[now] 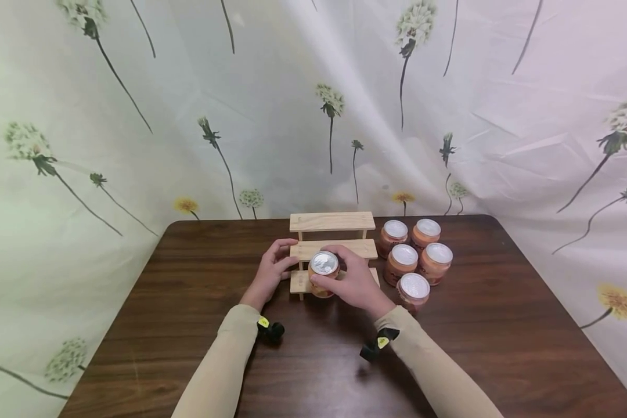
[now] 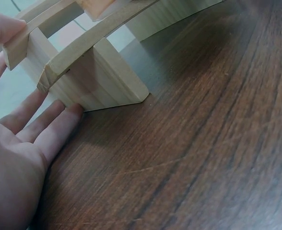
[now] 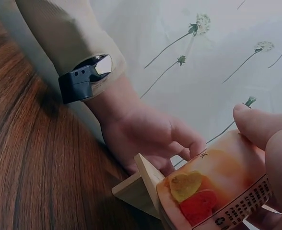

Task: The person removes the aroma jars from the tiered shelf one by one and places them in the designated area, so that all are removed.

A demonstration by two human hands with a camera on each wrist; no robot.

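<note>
A small three-tier wooden display rack (image 1: 332,221) stands on the dark table. The left hand (image 1: 268,274) rests against its left end, fairly straight fingers touching the side panel (image 2: 99,79) in the left wrist view. In the right hand (image 1: 359,283) is a jar (image 1: 324,263) with a silver lid, gripped between thumb and fingers over the lowest step. The right wrist view shows the jar's orange label (image 3: 217,167) with a yellow and a red shape. Its base is close to the step; whether it touches, I cannot tell.
Right of the rack stand several similar jars (image 1: 404,255) with pale lids, grouped closely; the nearest jar (image 1: 414,287) is beside the right wrist. Brown wood-grain table (image 1: 188,325) extends around. A white curtain (image 1: 282,116) with dandelion prints hangs behind the table's back edge.
</note>
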